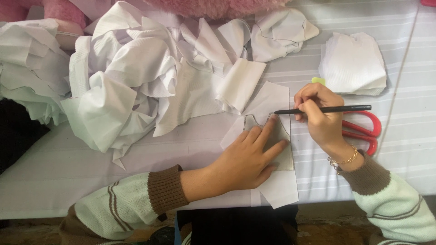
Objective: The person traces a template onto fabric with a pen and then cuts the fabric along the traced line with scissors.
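The left hand (247, 159) lies flat with its fingers spread, pressing a small grey card pattern (278, 143) down onto a piece of white cloth (272, 102) on the striped table cover (404, 90). The right hand (318, 115) is closed around a black pencil (327, 109), and the pencil tip touches the top edge of the pattern, right by the left pointer finger. The pattern could slide if the flat hand lets up even a little, and then the drawn line would not match the shape. The cloth under it is thin and loose, so it could bunch up or drag along with the pencil tip and make the line wobbly. The pencil could also bump into the finger that sits so close to it. A big heap of crumpled white cloth (131, 77) lies just beside the work, and one folded flap (238, 84) from it rests on the cloth piece, so a tug there could pull the piece crooked. Red scissors (365, 129) lie partly under the right hand and wrist, and the hand could knock them. A neat stack of cut white pieces (354, 63) sits farther off.
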